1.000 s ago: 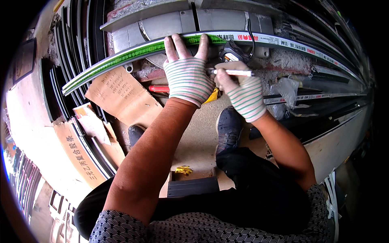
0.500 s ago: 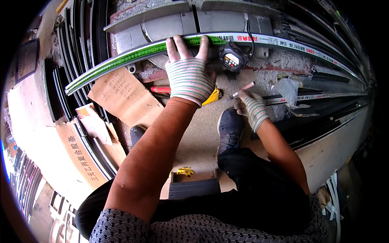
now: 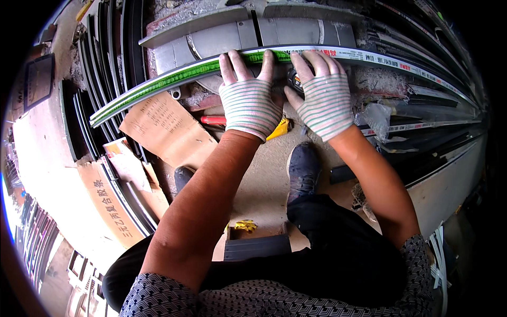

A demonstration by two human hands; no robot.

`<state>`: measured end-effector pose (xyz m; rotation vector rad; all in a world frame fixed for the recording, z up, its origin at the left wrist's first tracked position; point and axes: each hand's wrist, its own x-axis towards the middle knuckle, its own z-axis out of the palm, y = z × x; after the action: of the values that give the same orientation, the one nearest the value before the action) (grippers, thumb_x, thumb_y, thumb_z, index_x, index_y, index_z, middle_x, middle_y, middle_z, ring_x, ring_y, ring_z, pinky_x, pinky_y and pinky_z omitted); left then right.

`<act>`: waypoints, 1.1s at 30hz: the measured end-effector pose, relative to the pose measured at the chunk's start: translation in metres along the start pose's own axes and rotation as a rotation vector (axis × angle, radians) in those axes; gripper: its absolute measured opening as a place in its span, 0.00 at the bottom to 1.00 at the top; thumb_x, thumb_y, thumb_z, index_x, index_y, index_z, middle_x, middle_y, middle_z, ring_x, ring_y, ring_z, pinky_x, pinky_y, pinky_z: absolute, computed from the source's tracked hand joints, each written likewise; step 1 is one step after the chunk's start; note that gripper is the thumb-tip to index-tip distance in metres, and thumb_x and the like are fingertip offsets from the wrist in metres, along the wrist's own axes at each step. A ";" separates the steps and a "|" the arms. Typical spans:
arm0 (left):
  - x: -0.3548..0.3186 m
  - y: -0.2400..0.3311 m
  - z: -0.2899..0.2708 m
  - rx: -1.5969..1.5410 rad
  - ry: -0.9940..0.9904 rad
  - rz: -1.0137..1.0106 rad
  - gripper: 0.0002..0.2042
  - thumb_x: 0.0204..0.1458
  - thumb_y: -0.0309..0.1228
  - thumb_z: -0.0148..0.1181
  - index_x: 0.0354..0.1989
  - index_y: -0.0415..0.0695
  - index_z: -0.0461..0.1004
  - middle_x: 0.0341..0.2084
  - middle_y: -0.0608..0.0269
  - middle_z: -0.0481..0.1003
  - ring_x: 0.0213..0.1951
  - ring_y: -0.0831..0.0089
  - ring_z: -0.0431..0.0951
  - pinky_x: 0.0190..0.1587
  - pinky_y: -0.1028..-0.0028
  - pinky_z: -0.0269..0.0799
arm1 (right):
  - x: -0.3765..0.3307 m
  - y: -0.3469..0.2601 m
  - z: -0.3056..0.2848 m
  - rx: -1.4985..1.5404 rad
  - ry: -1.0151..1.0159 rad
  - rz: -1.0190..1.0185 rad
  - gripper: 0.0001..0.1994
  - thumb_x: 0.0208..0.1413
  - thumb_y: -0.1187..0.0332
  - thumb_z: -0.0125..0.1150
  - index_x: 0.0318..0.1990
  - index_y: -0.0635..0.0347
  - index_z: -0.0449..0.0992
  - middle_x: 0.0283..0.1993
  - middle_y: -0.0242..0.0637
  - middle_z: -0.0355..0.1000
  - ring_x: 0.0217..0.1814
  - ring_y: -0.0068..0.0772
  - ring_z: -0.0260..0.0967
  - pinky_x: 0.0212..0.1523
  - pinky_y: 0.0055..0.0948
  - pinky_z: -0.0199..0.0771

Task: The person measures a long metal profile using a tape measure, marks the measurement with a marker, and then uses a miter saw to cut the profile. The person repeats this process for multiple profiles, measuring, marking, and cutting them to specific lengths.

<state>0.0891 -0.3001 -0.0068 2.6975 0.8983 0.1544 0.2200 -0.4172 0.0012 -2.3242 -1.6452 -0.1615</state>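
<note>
A long metal profile with a printed white film crosses in front of me. The green blade of a tape measure is stretched along its left part. My left hand, in a striped knit glove, lies across blade and profile with its fingers spread; its thumb is mostly hidden. Just right of it, my gloved right hand is closed over the black tape measure case, which shows only between thumb and fingers. A bit of a marker peeks out below the right wrist.
Cardboard with handwriting lies left of my forearm, beside dark profiles. A red handle and a yellow object are near the left wrist. More profiles and crumpled plastic lie right. Metal shavings litter the bench.
My right hand has left the marker low on the right and moved up onto the tape measure case. The left hand keeps its place on the blade. The view has shifted slightly.
</note>
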 end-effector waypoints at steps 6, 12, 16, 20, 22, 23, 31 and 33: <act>-0.001 -0.004 0.002 0.013 0.012 0.002 0.41 0.44 0.39 0.68 0.72 0.54 0.62 0.66 0.16 0.54 0.69 0.21 0.51 0.72 0.41 0.49 | 0.012 -0.005 0.015 -0.088 -0.083 0.000 0.31 0.49 0.62 0.70 0.62 0.58 0.71 0.54 0.45 0.70 0.54 0.46 0.72 0.47 0.47 0.75; 0.001 -0.001 -0.002 0.075 -0.009 -0.010 0.41 0.44 0.36 0.67 0.72 0.56 0.62 0.68 0.21 0.53 0.69 0.23 0.54 0.59 0.41 0.68 | 0.027 -0.013 0.009 -0.116 -0.230 0.146 0.28 0.47 0.62 0.71 0.57 0.56 0.71 0.53 0.42 0.68 0.55 0.47 0.70 0.49 0.48 0.75; 0.001 -0.001 -0.003 0.082 -0.005 -0.014 0.39 0.44 0.36 0.66 0.71 0.55 0.64 0.68 0.21 0.53 0.69 0.24 0.54 0.60 0.40 0.67 | 0.032 -0.012 0.006 -0.103 -0.239 0.172 0.26 0.48 0.60 0.71 0.55 0.55 0.72 0.50 0.43 0.69 0.48 0.46 0.75 0.46 0.46 0.79; 0.000 -0.006 -0.006 0.050 0.002 0.016 0.39 0.45 0.38 0.62 0.72 0.53 0.64 0.66 0.17 0.55 0.68 0.21 0.55 0.69 0.40 0.57 | 0.034 -0.010 -0.003 -0.011 -0.229 0.147 0.20 0.51 0.59 0.68 0.48 0.60 0.75 0.48 0.47 0.71 0.49 0.47 0.75 0.46 0.45 0.80; -0.001 -0.007 -0.009 0.043 -0.012 0.022 0.39 0.45 0.38 0.61 0.72 0.53 0.63 0.66 0.17 0.55 0.68 0.22 0.55 0.68 0.41 0.59 | 0.033 -0.007 -0.004 0.025 -0.233 0.178 0.22 0.50 0.58 0.69 0.50 0.59 0.75 0.49 0.48 0.71 0.50 0.47 0.76 0.48 0.45 0.80; -0.001 -0.007 -0.010 0.047 -0.014 0.026 0.39 0.45 0.38 0.61 0.72 0.53 0.64 0.66 0.18 0.55 0.68 0.22 0.55 0.68 0.41 0.60 | 0.032 -0.006 -0.004 0.040 -0.231 0.192 0.22 0.50 0.58 0.69 0.50 0.59 0.75 0.49 0.48 0.71 0.50 0.47 0.76 0.48 0.44 0.80; -0.001 -0.011 -0.018 0.050 0.004 0.030 0.36 0.46 0.37 0.61 0.70 0.52 0.66 0.66 0.26 0.59 0.68 0.30 0.58 0.67 0.43 0.61 | 0.030 -0.004 -0.007 0.154 -0.265 0.245 0.26 0.50 0.58 0.70 0.55 0.58 0.75 0.53 0.50 0.72 0.52 0.52 0.76 0.54 0.46 0.79; -0.003 -0.014 -0.023 0.044 0.004 0.032 0.35 0.47 0.38 0.61 0.69 0.52 0.66 0.66 0.29 0.60 0.68 0.33 0.60 0.67 0.44 0.61 | 0.021 -0.001 -0.001 0.290 -0.237 0.206 0.26 0.49 0.59 0.70 0.56 0.58 0.74 0.53 0.50 0.72 0.52 0.51 0.76 0.54 0.45 0.79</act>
<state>0.0741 -0.2852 0.0109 2.7544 0.8698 0.1484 0.2263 -0.3984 0.0078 -2.3320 -1.4019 0.3834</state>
